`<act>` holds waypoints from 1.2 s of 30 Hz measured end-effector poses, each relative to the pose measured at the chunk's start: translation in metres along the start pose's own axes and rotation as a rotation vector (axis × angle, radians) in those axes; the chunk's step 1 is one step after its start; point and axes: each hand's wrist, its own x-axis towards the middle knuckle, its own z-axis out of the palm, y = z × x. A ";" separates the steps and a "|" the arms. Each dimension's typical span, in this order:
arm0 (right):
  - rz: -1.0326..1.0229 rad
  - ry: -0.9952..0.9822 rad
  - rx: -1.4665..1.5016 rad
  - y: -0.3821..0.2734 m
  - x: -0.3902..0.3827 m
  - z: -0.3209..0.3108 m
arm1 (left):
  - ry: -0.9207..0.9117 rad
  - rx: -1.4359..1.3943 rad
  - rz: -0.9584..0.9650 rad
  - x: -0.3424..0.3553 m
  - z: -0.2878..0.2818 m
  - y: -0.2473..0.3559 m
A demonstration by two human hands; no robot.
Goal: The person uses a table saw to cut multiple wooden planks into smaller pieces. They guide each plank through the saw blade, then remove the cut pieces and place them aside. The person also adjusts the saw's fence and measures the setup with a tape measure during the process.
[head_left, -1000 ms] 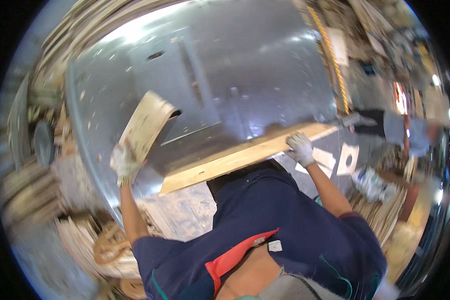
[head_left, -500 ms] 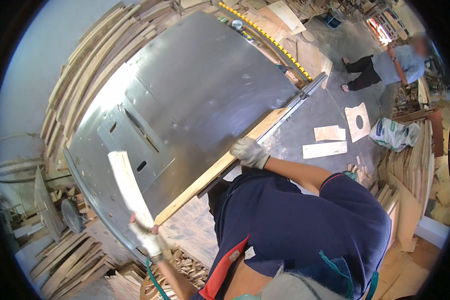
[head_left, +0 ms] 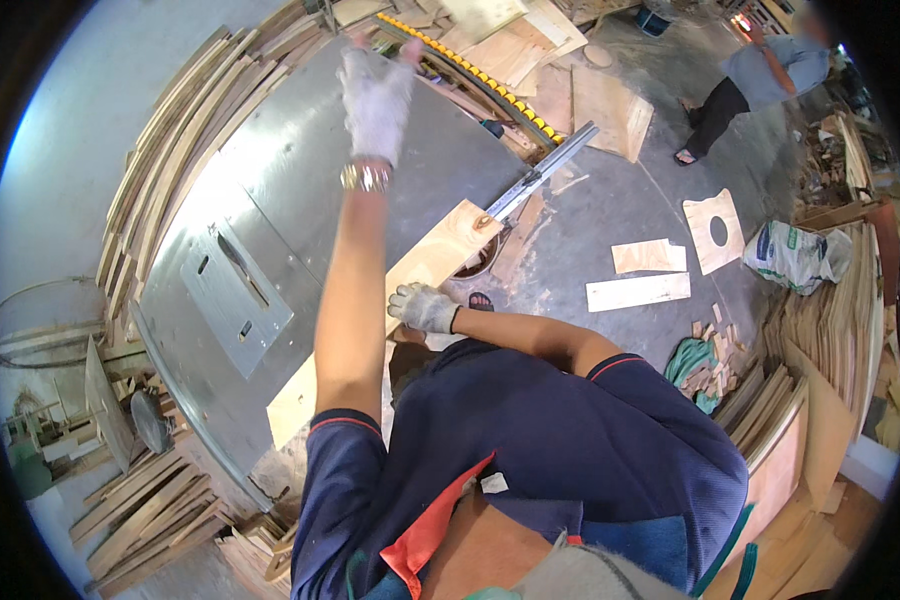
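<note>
My left hand (head_left: 375, 110), in a pale work glove, reaches out over the far part of the metal table (head_left: 295, 130). Its thumb stands apart from the fingers, and nothing shows in it; slight blur softens the fingertips. Along the near edge of the table lies a long wooden board (head_left: 438, 250), its broad face up and a dark knot near its right end. My gloved right hand (head_left: 422, 308) is closed over the near edge of this board, close to its middle. My left forearm hides part of the board.
A slotted insert plate (head_left: 235, 290) sits in the tabletop. Yellow rollers (head_left: 470, 72) line its far edge, and a metal rail (head_left: 545, 170) extends right. Long planks (head_left: 160, 180) lean at the wall. Cut pieces (head_left: 638, 292) lie on the floor, and a person (head_left: 770, 75) stands beyond.
My left hand has let go of the pale wood strip and swung from the near left to the far side. The board has turned from narrow edge to broad face, my right hand still on it.
</note>
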 end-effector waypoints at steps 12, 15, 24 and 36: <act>-0.105 -0.156 0.085 0.073 0.072 -0.049 | 0.974 0.482 0.079 -0.326 -0.245 -0.186; -0.160 -0.199 0.075 0.092 0.098 -0.060 | 1.139 0.806 -0.418 -0.381 -0.322 -0.259; 0.056 -0.343 0.096 0.122 0.155 -0.064 | 0.545 0.531 -0.743 -0.414 -0.377 -0.393; 0.290 -0.467 0.180 0.153 0.149 -0.038 | 0.609 0.512 -1.033 -0.418 -0.400 -0.404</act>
